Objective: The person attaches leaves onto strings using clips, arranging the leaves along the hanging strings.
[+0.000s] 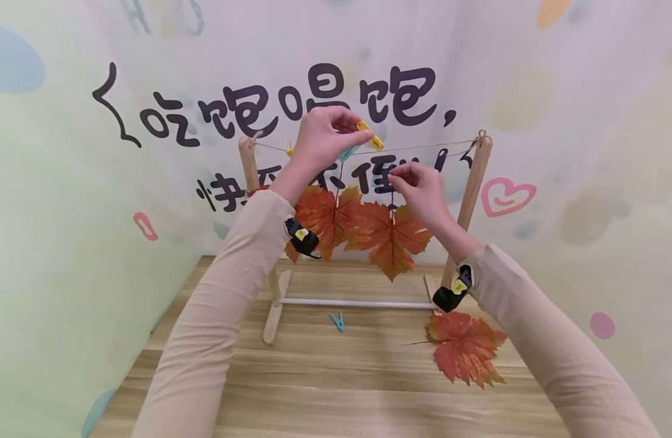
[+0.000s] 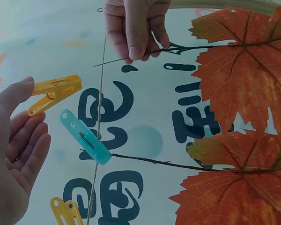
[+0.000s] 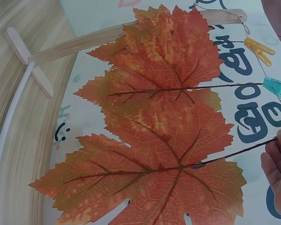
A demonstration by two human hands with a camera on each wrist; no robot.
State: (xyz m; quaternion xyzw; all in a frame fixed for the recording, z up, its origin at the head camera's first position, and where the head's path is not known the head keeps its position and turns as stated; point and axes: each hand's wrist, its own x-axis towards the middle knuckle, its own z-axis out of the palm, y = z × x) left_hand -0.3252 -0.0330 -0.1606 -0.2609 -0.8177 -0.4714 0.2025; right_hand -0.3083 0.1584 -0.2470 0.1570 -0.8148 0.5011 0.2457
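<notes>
My left hand pinches a yellow clothespin between thumb and fingers, beside the string. With thumb and fingertips, my right hand grips the thin stem of an orange-red maple leaf. The stem's tip crosses the string in the left wrist view, and the leaf hangs below the hand. Next to it, a teal clothespin clips another maple leaf to the string by its stem. A second yellow clothespin sits farther left on the string, by a further leaf.
Two wooden posts hold the string, joined low down by a white rod. On the wooden table lie a loose blue clothespin and, at right, a red-orange leaf. A printed wall covering stands behind.
</notes>
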